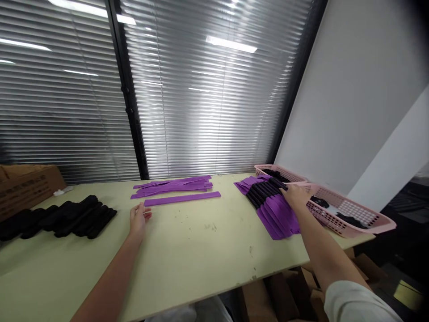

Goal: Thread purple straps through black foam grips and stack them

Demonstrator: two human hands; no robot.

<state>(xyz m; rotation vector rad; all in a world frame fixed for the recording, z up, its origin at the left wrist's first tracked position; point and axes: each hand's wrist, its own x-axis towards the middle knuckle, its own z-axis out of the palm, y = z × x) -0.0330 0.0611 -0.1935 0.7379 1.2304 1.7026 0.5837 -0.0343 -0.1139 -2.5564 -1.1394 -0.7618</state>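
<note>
A single flat purple strip lies across the table in front of me. Beside its left end is my left hand, fingers loosely bent and apart; I cannot tell whether they touch the strip. On the right, purple strips with black ribbed bands lie fanned in an overlapping pile. My right hand is at the pile's right side, fingertips closed at the black band of a top strip and partly hidden. Behind the single strip is a loose stack of plain purple strips.
Black padded pieces overlap in a row at the left, near a cardboard box. Two pink baskets with black items stand along the right edge. Window blinds rise behind the table; open cartons sit below its front edge.
</note>
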